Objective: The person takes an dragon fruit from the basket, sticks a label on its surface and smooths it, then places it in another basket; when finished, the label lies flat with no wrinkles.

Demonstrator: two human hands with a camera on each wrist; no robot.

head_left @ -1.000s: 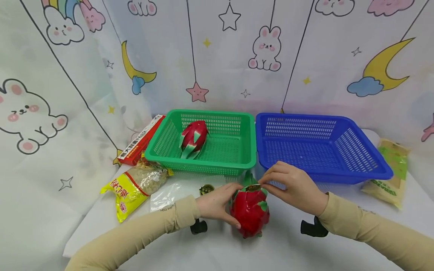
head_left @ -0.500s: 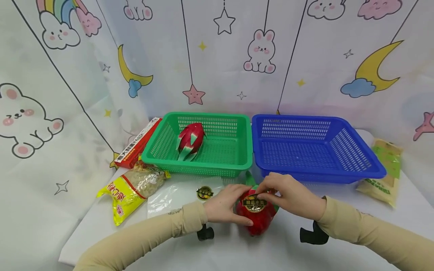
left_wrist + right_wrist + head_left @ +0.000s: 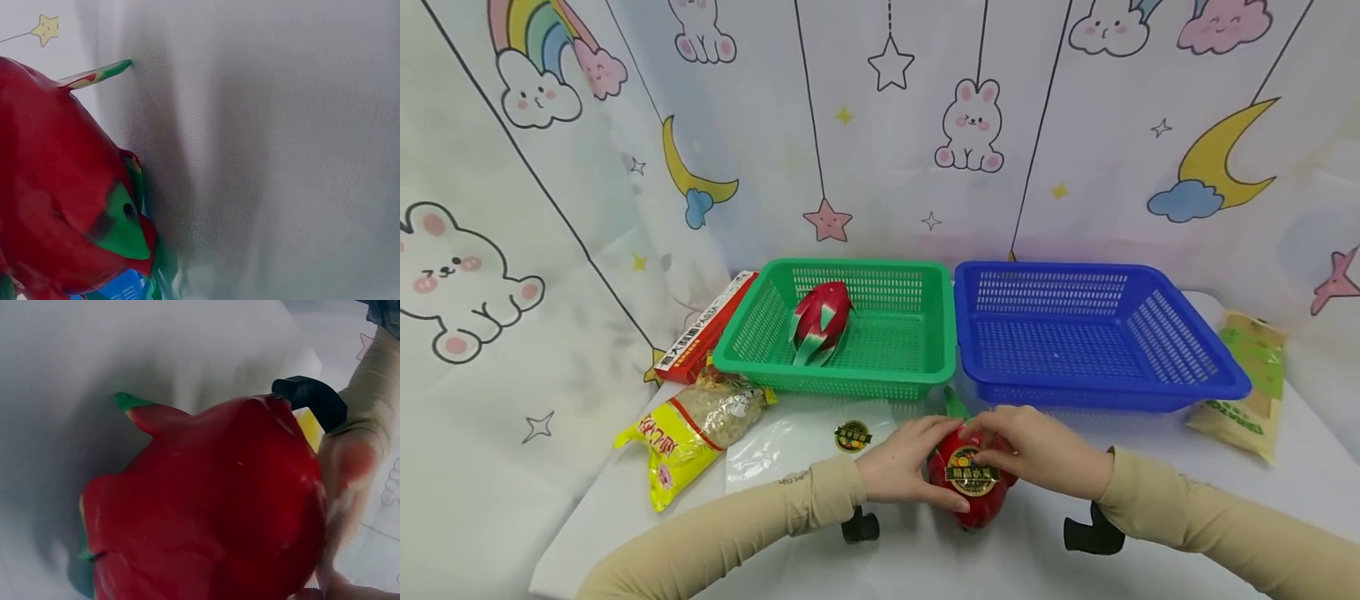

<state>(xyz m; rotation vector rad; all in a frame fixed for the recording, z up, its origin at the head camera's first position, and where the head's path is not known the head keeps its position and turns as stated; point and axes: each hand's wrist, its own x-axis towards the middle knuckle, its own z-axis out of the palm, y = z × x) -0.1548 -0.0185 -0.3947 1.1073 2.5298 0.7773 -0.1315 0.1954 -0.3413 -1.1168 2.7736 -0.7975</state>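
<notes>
A red dragon fruit [image 3: 985, 510] with green leaf tips rests on the table, between both hands. My left hand [image 3: 901, 467] grips its left side, thumb low on the front and fingers over the top. On the fruit's front sits a round black-and-gold sticker [image 3: 972, 473]. My right hand [image 3: 1051, 454] curls over the upper right side, its thumb touching the sticker's edge. The fruit's red skin [image 3: 50, 169] fills the left of the left wrist view. In the right wrist view the dragon fruit [image 3: 212, 500] stands large, with the left hand [image 3: 350, 481] beside it.
Behind are a green basket [image 3: 835, 382] with another dragon fruit [image 3: 822, 317] inside and a blue basket [image 3: 1112, 398]. A clear sheet with a round sticker [image 3: 853, 436] lies left. Nearby are a yellow food bag [image 3: 692, 429], a red box [image 3: 707, 329] and a beige-green bag [image 3: 1247, 383].
The right hand has lowered from above the fruit's top onto its front. The sticker, first edge-on in the fingers, now lies against the skin. The fruit has turned slightly and shifted right.
</notes>
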